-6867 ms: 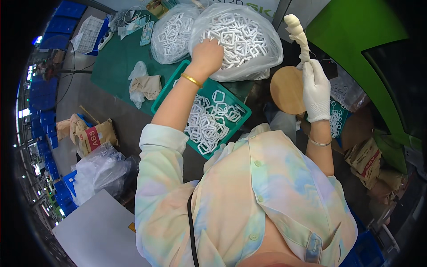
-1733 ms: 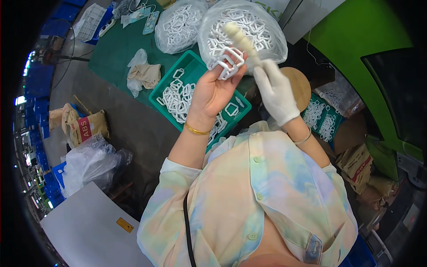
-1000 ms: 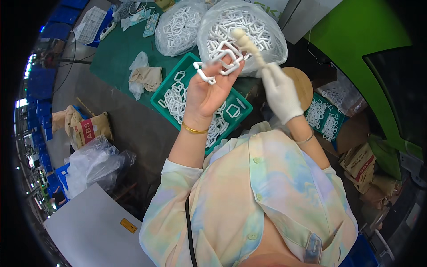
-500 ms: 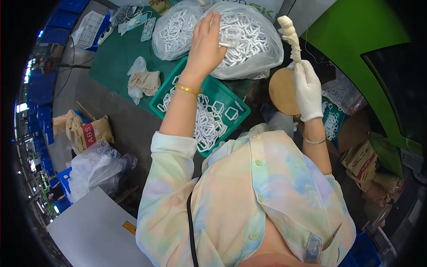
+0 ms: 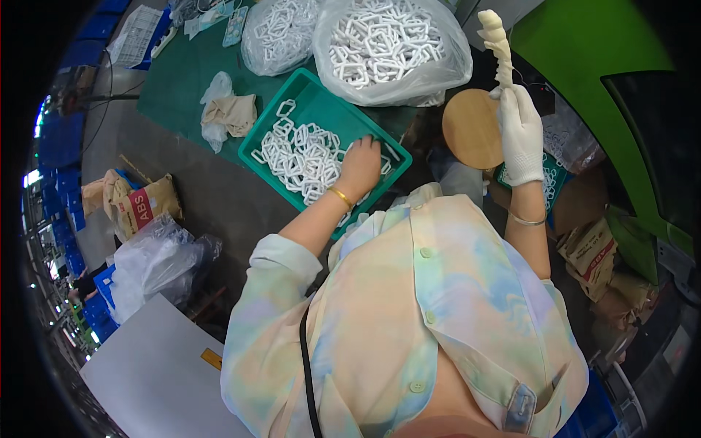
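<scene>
Many white links, in green tray, mostly beside left hand

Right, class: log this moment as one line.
left hand: in green tray, among white loops, grasp unclear | right hand: gloved, gripping pale stick

Links partly hidden (left hand)

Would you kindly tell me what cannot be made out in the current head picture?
Head view:
Whatever lies under the left hand in the green tray: hidden by the hand itself.
Lower end of the cream-coloured stick: covered by the gloved right hand.
Exact count of white links in the tray: they overlap.
Top of the large plastic bag: cut off by the upper edge.
</scene>
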Available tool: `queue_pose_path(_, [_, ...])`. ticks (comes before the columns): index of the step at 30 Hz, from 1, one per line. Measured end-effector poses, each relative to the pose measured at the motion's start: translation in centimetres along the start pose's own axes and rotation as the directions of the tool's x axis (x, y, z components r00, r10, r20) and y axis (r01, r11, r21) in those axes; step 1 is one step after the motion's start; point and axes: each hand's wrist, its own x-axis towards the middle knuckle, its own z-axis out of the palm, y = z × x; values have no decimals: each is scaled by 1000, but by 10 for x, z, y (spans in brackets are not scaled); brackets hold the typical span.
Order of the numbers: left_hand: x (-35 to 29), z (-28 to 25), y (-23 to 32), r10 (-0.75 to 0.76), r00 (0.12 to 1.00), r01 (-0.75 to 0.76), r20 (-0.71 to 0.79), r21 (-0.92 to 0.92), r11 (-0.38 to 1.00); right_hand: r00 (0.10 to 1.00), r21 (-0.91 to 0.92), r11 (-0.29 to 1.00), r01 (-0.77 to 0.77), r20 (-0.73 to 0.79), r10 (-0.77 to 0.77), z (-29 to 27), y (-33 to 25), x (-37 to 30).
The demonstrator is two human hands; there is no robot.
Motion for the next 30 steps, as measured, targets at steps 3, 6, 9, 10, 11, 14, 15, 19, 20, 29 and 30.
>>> queue_pose_path(3, [2, 21, -5, -54, 996, 62, -67, 124, 990, 1000, -1, 1000, 13, 4, -13, 3, 4, -1])
queue_pose_path(6, [3, 31, -12, -105, 994, 105, -7, 140, 985, 1000, 13, 1000, 13, 24, -14, 6, 2, -3])
queue_pose_path(9, [-1, 27, -20, -104, 994, 97, 44, 133, 986, 999, 20, 999, 31, 39, -31, 6, 1, -2])
queue_pose_path(10, [-2, 23, -25, -92, 995, 87, 39, 107, 990, 998, 22, 999, 36, 44, -37, 7, 0, -3])
queue_pose_path(11, [0, 12, -28, -90, 995, 86, 35, 108, 990, 999, 18, 1000, 23, 36, -23, 6, -1, -4])
queue_pose_path(14, [4, -38, -44, -298, 953, 294, -57, -77, 953, 1000, 24, 1000, 3, 31, -4, 2, 1, -7])
queue_pose_path(15, [5, -53, -60, -367, 927, 361, -73, -84, 929, 999, 36, 999, 5, 35, -6, 3, 0, -7])
queue_pose_path(19, [-3, -77, -128, -411, 911, 412, -40, 50, 910, 998, -48, 998, -39, 40, 41, 3, -1, -9])
queue_pose_path(20, [-6, -77, -142, -397, 918, 396, -1, 68, 916, 999, -28, 1000, -2, 55, 3, 5, 0, -9])
queue_pose_path(29, [5, -80, -167, -417, 892, 390, 174, 167, 905, 999, 6, 1000, 7, 47, -7, 5, 4, -9])
queue_pose_path(30, [4, -80, -168, -439, 891, 431, 117, 92, 898, 999, 16, 1000, 11, 47, -12, 5, 4, -10])
